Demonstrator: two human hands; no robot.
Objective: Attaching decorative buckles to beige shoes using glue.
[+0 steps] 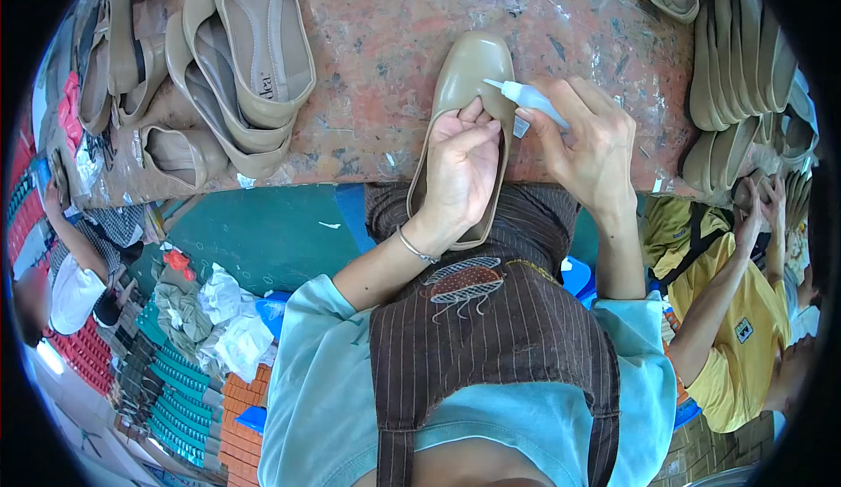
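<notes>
A beige flat shoe (465, 71) lies over the table's near edge, its toe pointing away from me and its heel close to my apron. My left hand (462, 158) reaches into the shoe's opening, its fingers curled at the edge of the upper and the thumb bent over them. My right hand (596, 141) is closed around a small white squeeze bottle (536, 102) with a pale pointed nozzle. The nozzle tip is at the shoe's upper, just above my left fingertips; whether it touches cannot be seen.
Stacked beige shoes (254, 58) stand at the left of the worn, stained table (377, 31). More shoes (736, 58) are piled at the right. A person in yellow (740, 329) works at the right, another person (79, 285) at the left. White plastic bags (236, 321) lie below the table.
</notes>
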